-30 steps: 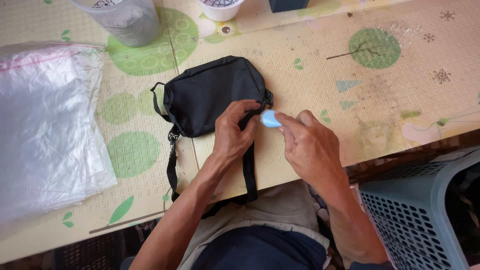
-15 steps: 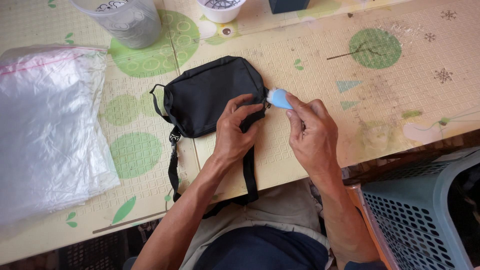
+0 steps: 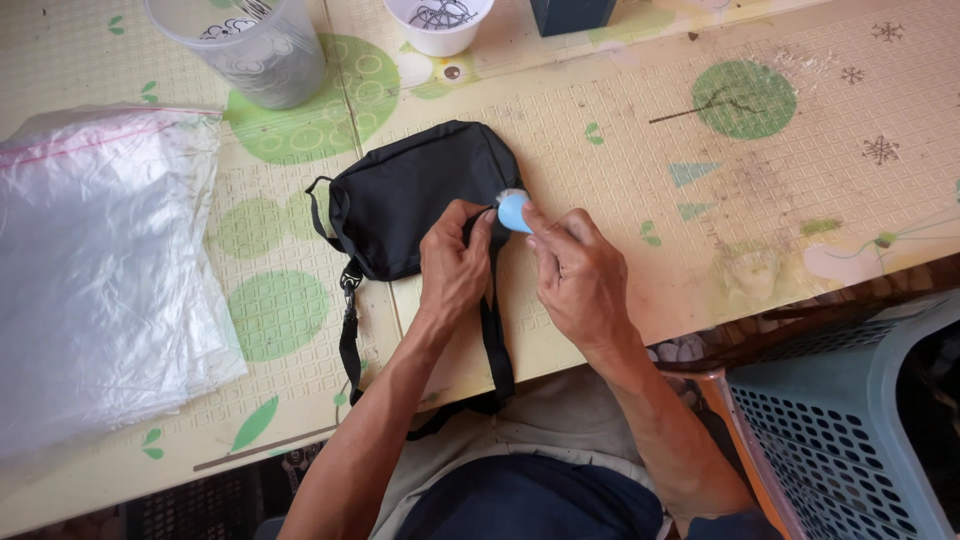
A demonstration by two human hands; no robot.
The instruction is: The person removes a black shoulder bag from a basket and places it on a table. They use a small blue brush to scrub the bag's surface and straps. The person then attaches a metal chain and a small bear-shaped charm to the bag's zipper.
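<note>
Grip: our right hand pinches a small light-blue tool at its fingertips; our left hand presses closed on the black strap at the corner of the black pouch. The pouch lies flat on the patterned table, up and left of the tool, long axis running left-right; both hands touch its right corner.

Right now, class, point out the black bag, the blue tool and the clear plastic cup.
black bag (image 3: 410,195), head view, front panel.
blue tool (image 3: 514,211), head view, rounded blue body.
clear plastic cup (image 3: 262,55), head view, side wall.
</note>
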